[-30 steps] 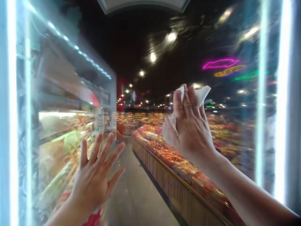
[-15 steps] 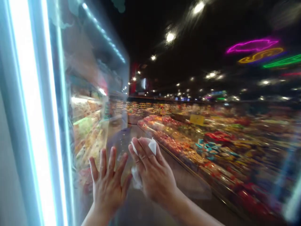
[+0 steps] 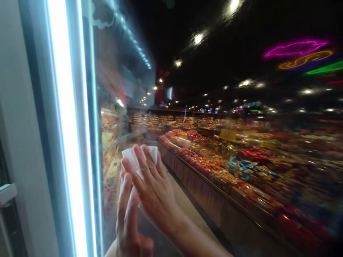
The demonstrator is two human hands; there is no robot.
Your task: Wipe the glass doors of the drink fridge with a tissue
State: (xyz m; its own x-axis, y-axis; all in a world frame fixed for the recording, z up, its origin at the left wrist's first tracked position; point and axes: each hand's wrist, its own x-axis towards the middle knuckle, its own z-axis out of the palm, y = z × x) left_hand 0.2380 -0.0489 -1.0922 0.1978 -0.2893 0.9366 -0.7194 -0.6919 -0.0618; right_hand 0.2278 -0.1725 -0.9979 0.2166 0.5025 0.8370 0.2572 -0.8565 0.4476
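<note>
My right hand (image 3: 155,192) lies flat over a white wipe (image 3: 130,155), its fingers pressing it against what looks like a clear glass pane. The wipe's folded edges stick out on both sides of the fingers. Just below and to the left, my left hand (image 3: 130,228) points upward with its fingers stretched and a bent thumb at its lower right. Nothing shows in that hand. Its fingertips are close to the right hand and the wipe; I cannot tell whether they touch.
A bright white light tube (image 3: 65,107) runs up the left side by a grey frame (image 3: 34,142). Long counters heaped with colourful packaged goods (image 3: 203,162) stretch off to the right, blurred. Neon shapes (image 3: 297,48) glow overhead at the right.
My right hand has moved left and slightly up with the wipe, which shows more. The left hand has dropped lower and turned, its fingers less spread. The view has shifted left.
</note>
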